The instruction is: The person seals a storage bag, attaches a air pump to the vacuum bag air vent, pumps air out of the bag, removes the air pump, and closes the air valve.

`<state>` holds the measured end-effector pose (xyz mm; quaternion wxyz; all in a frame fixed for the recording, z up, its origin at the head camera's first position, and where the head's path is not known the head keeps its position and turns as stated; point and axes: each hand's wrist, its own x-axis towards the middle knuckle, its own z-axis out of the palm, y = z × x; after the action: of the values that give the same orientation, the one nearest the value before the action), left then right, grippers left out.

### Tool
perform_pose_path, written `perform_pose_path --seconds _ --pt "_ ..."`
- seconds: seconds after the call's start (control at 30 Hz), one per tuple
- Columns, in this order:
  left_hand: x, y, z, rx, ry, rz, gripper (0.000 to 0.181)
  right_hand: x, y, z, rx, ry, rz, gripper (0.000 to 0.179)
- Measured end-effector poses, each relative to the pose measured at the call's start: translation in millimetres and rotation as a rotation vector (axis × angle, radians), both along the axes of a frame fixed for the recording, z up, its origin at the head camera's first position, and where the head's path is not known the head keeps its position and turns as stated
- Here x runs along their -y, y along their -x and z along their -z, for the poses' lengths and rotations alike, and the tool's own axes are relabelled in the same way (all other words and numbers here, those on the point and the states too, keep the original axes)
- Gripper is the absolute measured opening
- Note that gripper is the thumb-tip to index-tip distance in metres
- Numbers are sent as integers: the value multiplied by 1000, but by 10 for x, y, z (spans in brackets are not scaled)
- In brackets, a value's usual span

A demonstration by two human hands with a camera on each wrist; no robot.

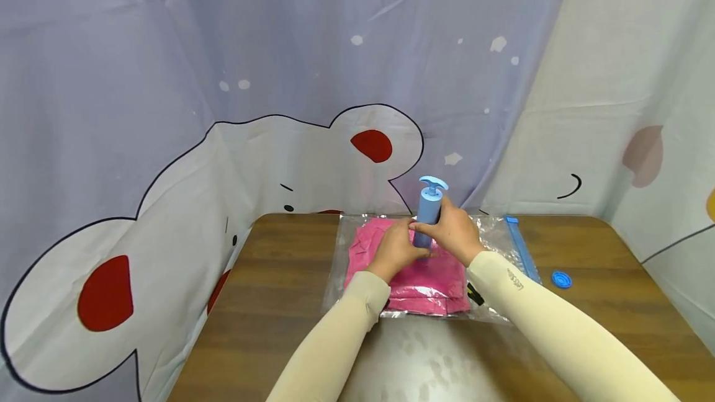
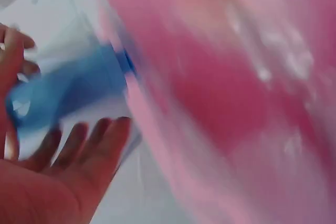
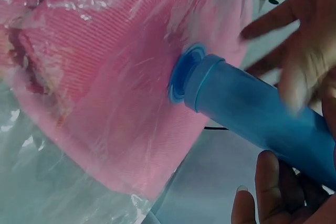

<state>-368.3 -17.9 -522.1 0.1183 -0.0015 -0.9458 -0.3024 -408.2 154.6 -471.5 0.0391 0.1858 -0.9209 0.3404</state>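
The person's left sleeve (image 1: 329, 352) and right sleeve (image 1: 564, 327) are cream and close-fitting, each narrowing toward its cuffed end; small, dark lettering (image 1: 514, 279) marks the right, while creases gather at the left's end.

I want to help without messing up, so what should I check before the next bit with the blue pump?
1. Pink cloth inside the clear bag: ok, it shows through the plastic.
2. Blue pump on the round valve: ok, its lower end meets it.
3. Airtight fit there: cannot tell from pictures.
4. Pump steadied: ok, the right hand holds it, with the left hand close beside.
5. A hand on the handle: not ok if pumping comes next, as both hands are lower down.
6. Blue zip strip closed all along: cannot tell, too small to see.
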Motion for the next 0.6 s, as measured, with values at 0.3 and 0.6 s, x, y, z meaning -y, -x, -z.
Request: perform_pose_path --seconds 0.3,0.6 --pt "-322 -1 61 -135 -172 -74 63 -90 -79 125 -4 13 -25 81" --pt "-109 301 225 -114 -290 62 52 -211 91 -270 214 205 -219 68"
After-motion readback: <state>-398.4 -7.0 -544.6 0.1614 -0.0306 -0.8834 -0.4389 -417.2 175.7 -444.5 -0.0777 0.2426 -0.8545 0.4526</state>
